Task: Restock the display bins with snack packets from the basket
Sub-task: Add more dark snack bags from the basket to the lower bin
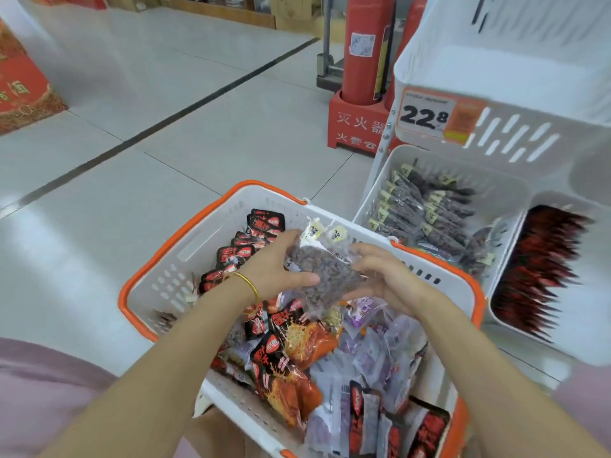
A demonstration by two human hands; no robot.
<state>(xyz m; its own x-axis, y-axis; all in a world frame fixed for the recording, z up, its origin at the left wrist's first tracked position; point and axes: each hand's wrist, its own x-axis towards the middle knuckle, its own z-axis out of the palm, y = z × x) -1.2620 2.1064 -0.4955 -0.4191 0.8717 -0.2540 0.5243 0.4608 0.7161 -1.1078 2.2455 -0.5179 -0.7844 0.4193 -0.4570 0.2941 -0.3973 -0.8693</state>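
Note:
A white basket with an orange rim (172,249) sits in front of me, full of red-black, orange and purple snack packets. Above it I hold a small stack of clear packets of dark brown snacks (325,272) between both hands. My left hand (277,266), with a gold bangle at the wrist, grips the stack's left side, thumb across the front. My right hand (380,276) holds its right side from below. To the right, a white display bin (377,190) holds the same dark packets in rows. Beside it another bin (595,292) holds red-black packets.
An upper white bin (496,71) with a 22.8 price tag (426,115) overhangs the lower bins. Red fire extinguishers (363,47) stand in a red holder behind. A red box display (20,84) stands at far left on the tiled floor.

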